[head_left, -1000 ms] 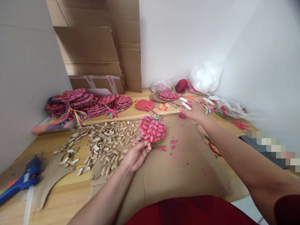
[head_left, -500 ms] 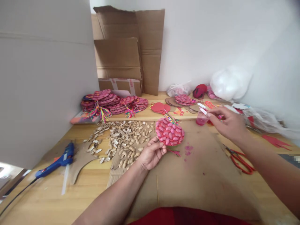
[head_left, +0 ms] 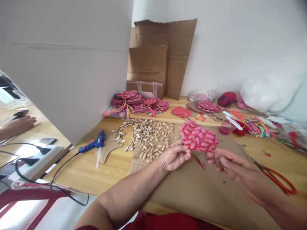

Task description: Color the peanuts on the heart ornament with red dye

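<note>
A round disc covered in pink and red painted peanut shells [head_left: 199, 136] is held up over the cardboard sheet, tilted towards me. My left hand [head_left: 175, 156] pinches its lower left edge between thumb and fingers. At the lower right edge, the fingers of my right hand [head_left: 236, 171] close on the rim; exactly how they grip is partly hidden. Red strands [head_left: 198, 162] hang beneath the disc. Behind my right hand, a clear cup of pink paint [head_left: 225, 127] has a white stick [head_left: 232, 120] leaning at it.
Loose peanut shells [head_left: 151, 137] lie left of the disc. A blue glue gun [head_left: 93, 142] with its cord is farther left; red-handled scissors [head_left: 278, 177] lie right. Finished discs [head_left: 130, 100] stand stacked at the back. Another person's hand [head_left: 18, 125] shows beyond the partition [head_left: 79, 73].
My right hand has let go of the white stick at the cup and come down to the disc's right edge. The view has turned left, and my left hand still holds the disc.
</note>
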Action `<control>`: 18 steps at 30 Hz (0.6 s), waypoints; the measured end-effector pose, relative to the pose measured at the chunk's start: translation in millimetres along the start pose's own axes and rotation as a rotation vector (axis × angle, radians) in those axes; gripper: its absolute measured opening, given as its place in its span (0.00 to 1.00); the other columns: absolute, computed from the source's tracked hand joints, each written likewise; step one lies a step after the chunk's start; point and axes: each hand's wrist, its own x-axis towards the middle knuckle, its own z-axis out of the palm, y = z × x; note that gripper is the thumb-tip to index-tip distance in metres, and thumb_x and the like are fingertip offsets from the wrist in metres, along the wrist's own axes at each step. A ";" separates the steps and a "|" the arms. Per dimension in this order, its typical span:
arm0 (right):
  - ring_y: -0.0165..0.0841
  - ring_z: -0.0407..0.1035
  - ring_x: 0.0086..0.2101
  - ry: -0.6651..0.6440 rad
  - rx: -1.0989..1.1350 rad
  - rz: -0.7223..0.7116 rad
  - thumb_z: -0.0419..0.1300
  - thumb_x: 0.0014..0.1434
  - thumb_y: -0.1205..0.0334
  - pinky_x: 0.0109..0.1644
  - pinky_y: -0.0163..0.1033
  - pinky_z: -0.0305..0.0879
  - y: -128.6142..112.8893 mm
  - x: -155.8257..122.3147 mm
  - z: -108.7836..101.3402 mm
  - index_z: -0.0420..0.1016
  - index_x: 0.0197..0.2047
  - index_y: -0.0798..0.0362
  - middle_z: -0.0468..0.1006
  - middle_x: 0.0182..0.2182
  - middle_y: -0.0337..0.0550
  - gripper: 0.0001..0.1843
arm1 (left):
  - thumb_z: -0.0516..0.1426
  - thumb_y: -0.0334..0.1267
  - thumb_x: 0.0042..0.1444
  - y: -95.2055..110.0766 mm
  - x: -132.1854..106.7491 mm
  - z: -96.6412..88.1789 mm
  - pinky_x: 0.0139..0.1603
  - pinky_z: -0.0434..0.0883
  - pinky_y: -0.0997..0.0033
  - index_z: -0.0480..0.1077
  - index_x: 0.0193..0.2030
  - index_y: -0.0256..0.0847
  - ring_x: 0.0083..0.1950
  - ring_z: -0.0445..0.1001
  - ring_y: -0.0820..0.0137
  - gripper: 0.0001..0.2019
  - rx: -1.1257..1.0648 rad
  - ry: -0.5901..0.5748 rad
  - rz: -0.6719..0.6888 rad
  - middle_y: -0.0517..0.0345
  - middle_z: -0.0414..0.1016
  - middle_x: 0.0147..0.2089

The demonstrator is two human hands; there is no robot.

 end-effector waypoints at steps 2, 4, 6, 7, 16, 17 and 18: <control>0.43 0.77 0.49 0.029 0.094 -0.003 0.69 0.52 0.41 0.44 0.43 0.75 3.2 -5.3 4.5 0.80 0.52 0.39 0.82 0.52 0.47 0.25 | 0.70 0.25 0.44 -1.8 -2.0 2.2 0.33 0.73 0.80 0.75 0.40 0.34 0.28 0.74 0.78 0.15 0.007 -0.008 -0.011 0.60 0.75 0.30; 0.41 0.77 0.48 0.045 0.176 -0.005 0.71 0.51 0.43 0.43 0.41 0.75 6.0 -12.2 9.0 0.80 0.51 0.37 0.83 0.52 0.45 0.24 | 0.69 0.25 0.45 -3.4 -4.5 4.3 0.33 0.73 0.80 0.75 0.40 0.34 0.28 0.74 0.78 0.15 0.022 -0.017 -0.027 0.60 0.75 0.30; 0.40 0.77 0.47 0.048 0.243 -0.006 0.71 0.51 0.45 0.43 0.41 0.74 8.1 -20.4 12.6 0.81 0.49 0.37 0.83 0.50 0.44 0.22 | 0.70 0.25 0.45 -5.3 -7.4 6.5 0.33 0.74 0.80 0.76 0.41 0.33 0.28 0.75 0.78 0.15 0.042 -0.028 -0.048 0.59 0.76 0.30; 0.40 0.77 0.47 0.045 0.271 -0.007 0.71 0.52 0.46 0.43 0.41 0.74 9.0 -24.5 13.8 0.81 0.48 0.38 0.83 0.49 0.45 0.20 | 0.70 0.25 0.45 -6.3 -9.0 7.7 0.33 0.74 0.80 0.76 0.41 0.32 0.28 0.75 0.78 0.16 0.053 -0.034 -0.058 0.59 0.76 0.30; 0.43 0.75 0.49 -0.033 0.381 -0.056 0.66 0.57 0.52 0.45 0.45 0.71 12.1 -43.4 18.6 0.81 0.50 0.43 0.82 0.49 0.48 0.17 | 0.71 0.26 0.44 -14.6 -21.3 22.8 0.32 0.76 0.79 0.76 0.39 0.33 0.27 0.75 0.77 0.15 0.153 -0.043 -0.086 0.60 0.76 0.30; 0.43 0.75 0.49 -0.045 0.384 -0.066 0.65 0.57 0.52 0.45 0.46 0.71 11.5 -43.7 19.3 0.80 0.51 0.43 0.82 0.50 0.48 0.18 | 0.72 0.26 0.44 -14.5 -21.7 24.8 0.32 0.76 0.80 0.76 0.40 0.33 0.27 0.75 0.78 0.15 0.164 -0.038 -0.081 0.60 0.76 0.30; 0.43 0.75 0.49 -0.055 0.386 -0.076 0.65 0.57 0.53 0.45 0.46 0.71 10.7 -44.0 19.8 0.79 0.53 0.43 0.81 0.51 0.48 0.19 | 0.72 0.26 0.44 -14.3 -22.1 26.9 0.32 0.76 0.80 0.77 0.40 0.32 0.27 0.75 0.78 0.16 0.176 -0.032 -0.076 0.60 0.77 0.30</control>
